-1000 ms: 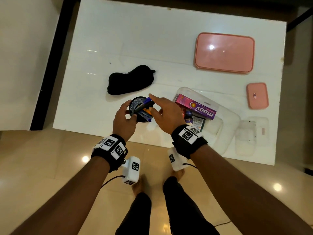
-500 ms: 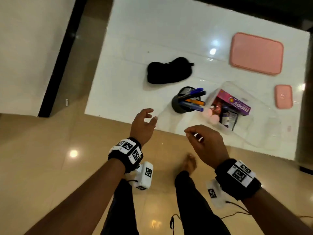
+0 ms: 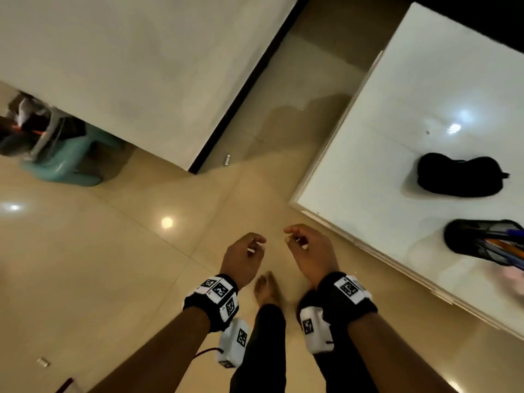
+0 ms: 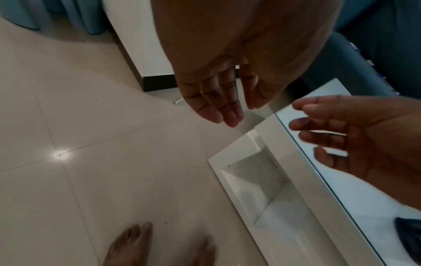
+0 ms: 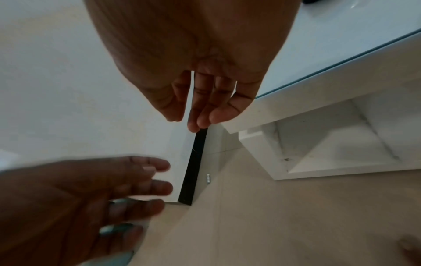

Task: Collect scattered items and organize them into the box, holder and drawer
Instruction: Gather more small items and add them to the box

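Both hands hang in front of me over the tiled floor, left of the white table. My left hand and right hand have loosely curled fingers and hold nothing. In the left wrist view the left hand is relaxed and empty; the right wrist view shows the right hand the same. On the table lie a black eye mask and a black pen holder with several pens at the right edge. An open white compartment sits under the tabletop.
A white wall with a dark edge strip stands left of the table, with a gap of floor between. A small metal piece lies on the floor there. A teal stool with clutter sits far left. My bare feet are below.
My hands left the pen holder and drew back off the table to hang over the floor. The view swung left, so the clear box and pink lids went out of sight.
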Available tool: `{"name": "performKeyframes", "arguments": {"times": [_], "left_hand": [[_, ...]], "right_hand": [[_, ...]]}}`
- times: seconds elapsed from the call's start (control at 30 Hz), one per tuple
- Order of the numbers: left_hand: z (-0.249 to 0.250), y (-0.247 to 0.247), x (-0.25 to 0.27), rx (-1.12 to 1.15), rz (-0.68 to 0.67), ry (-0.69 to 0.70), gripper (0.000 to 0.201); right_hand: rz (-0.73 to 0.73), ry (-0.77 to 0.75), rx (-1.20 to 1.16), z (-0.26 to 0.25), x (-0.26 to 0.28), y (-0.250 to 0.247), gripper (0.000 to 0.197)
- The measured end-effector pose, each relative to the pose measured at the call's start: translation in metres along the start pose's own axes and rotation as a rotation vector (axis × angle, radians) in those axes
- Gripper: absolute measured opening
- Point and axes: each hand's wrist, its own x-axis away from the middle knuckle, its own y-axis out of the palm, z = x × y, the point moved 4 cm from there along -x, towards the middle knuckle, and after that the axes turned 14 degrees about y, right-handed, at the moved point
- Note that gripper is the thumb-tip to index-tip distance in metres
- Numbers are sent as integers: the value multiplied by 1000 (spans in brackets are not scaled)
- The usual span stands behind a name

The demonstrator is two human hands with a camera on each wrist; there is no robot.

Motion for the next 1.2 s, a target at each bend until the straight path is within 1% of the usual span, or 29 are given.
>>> {"name": "performKeyframes", "arguments": {"times": [0.07,0.13,0.17,0.23,0.3,0.37,0.43,0.5,0.53,0.57,0.63,0.67,0.7,0.77,0.8,0.87,0.93,1.0,1.03,1.1,1.13,1.2], "left_hand": [[-11,-14,-15,-1,7,-49,17],[-18,-24,-33,-8,11,-91,15],[-18,-30,-42,-11,21,-110,14],[-19,-37,-66,-14,26,-160,12],[-20,-39,-95,-22,-9,-201,12],[-25,-38,-132,-55,-49,-239,17],[-36,-37,-175,-74,-72,-252,21],[-43,-42,-212,-83,-49,-255,23],[-54,-42,-238,-88,-35,-262,24],[-57,-47,-252,-83,-4,-259,26],[-76,-47,-292,-90,-15,-262,32],[-89,-47,-312,-108,-31,-271,37],[-106,-45,-337,-128,-43,-278,41],[-147,-42,-374,-173,-47,-305,46],[-165,-42,-388,-188,-49,-314,49],[-206,-39,-413,-240,-52,-338,57],[-240,-36,-432,-332,-49,-350,64],[-261,-35,-445,-396,-39,-337,65],[-273,-33,-450,-433,-39,-337,65],[-292,-33,-458,-542,-37,-318,66],[-296,-34,-460,-584,-47,-286,66],[-300,-36,-463,-597,-52,-198,61]], "right_hand": [[-2,21,-51,-23,-23,5,17],[17,13,-46,-43,-42,3,18],[58,-17,-7,-52,-51,-1,21],[185,-64,100,-66,-74,-17,32],[315,-28,151,-70,-102,-41,43],[387,9,133,-70,-132,-64,47],[453,-16,46,-79,-160,-78,41],[486,-64,-52,-97,-177,-77,30],[474,-68,-104,-104,-195,-65,26],[445,-89,-150,-117,-199,-53,23],[401,-85,-196,-128,-225,-17,20],[381,-59,-203,-128,-242,4,19],[355,5,-236,-120,-265,28,17],[273,190,-358,-91,-306,79,15],[263,282,-433,-77,-321,98,15],[291,475,-574,-39,-351,138,15],[268,684,-686,-1,-370,172,14],[206,844,-819,29,-385,200,14],[191,887,-844,47,-392,217,15],[165,925,-811,75,-404,244,18],[161,933,-802,81,-406,250,17],[178,960,-841,81,-405,253,11]]}}
